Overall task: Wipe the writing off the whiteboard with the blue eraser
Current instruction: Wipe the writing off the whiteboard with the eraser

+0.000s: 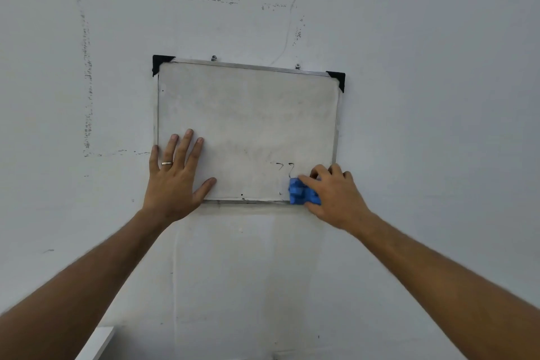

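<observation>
A small whiteboard (248, 114) with a metal frame and black corner caps hangs on a wall. Its surface is mostly smudged grey, with a few black marker strokes (285, 168) left near the lower right. My right hand (336, 196) grips the blue eraser (301, 192) and holds it against the board's lower right corner, just below those strokes. My left hand (175, 175) lies flat with fingers spread on the board's lower left corner, a ring on one finger.
The white wall (423, 96) around the board carries dark scuff lines and a thin crack running up from the board's top edge. Two small hooks (214, 58) hold the board. A white surface corner (99, 342) shows at the bottom left.
</observation>
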Tool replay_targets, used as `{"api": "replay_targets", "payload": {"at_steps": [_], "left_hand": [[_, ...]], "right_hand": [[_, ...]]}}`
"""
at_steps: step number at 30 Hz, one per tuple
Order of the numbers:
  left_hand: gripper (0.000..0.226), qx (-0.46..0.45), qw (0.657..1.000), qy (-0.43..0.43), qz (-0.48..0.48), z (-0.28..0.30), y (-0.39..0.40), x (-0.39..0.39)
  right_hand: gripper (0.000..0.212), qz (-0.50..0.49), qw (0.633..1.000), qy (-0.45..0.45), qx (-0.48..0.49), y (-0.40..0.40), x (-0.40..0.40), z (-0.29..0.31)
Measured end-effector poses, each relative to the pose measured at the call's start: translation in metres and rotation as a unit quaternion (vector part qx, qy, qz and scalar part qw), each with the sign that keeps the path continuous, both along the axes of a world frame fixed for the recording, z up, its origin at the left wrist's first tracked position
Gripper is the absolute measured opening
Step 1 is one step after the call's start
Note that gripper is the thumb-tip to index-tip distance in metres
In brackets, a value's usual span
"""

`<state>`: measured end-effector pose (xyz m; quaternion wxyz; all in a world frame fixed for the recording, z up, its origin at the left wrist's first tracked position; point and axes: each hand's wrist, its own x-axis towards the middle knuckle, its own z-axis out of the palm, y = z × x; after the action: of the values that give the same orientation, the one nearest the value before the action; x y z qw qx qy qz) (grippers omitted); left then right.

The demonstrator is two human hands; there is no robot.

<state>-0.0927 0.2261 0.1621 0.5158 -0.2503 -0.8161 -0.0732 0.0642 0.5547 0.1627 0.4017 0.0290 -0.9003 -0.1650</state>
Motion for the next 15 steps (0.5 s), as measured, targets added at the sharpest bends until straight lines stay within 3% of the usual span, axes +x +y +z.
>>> {"api": "replay_targets", "payload": {"at_steps": [4, 5, 8, 9, 13, 15], "left_hand": [[0.087, 0.0, 1.0, -0.001, 0.007, -0.002, 0.001, -0.001], [0.087, -0.001, 1.0, 0.0, 0.007, -0.002, 0.001, -0.001], [0.087, -0.003, 1.0, 0.0, 0.005, -0.001, -0.001, 0.0], [0.087, -0.001, 1.0, 0.003, 0.005, 0.0, -0.001, -0.001], [0.087, 0.003, 1.0, 0.003, 0.001, -0.001, 0.001, -0.001], [0.087, -0.002, 1.0, 0.002, 0.006, 0.0, 0.0, -0.001]], "right_hand": [[0.051, -0.023, 0.988, 0.073, -0.136, -0.002, -0.008, 0.032], [0.051, -0.013, 0.989, 0.072, -0.131, -0.009, -0.009, 0.024], [0.055, 0.02, 1.0, 0.002, 0.001, -0.009, -0.007, -0.001], [0.055, 0.021, 1.0, -0.001, 0.007, -0.004, -0.006, 0.008], [0.052, -0.007, 0.988, 0.087, -0.129, -0.013, -0.013, 0.032], [0.054, 0.022, 0.997, 0.04, -0.058, -0.024, -0.016, 0.012]]}}
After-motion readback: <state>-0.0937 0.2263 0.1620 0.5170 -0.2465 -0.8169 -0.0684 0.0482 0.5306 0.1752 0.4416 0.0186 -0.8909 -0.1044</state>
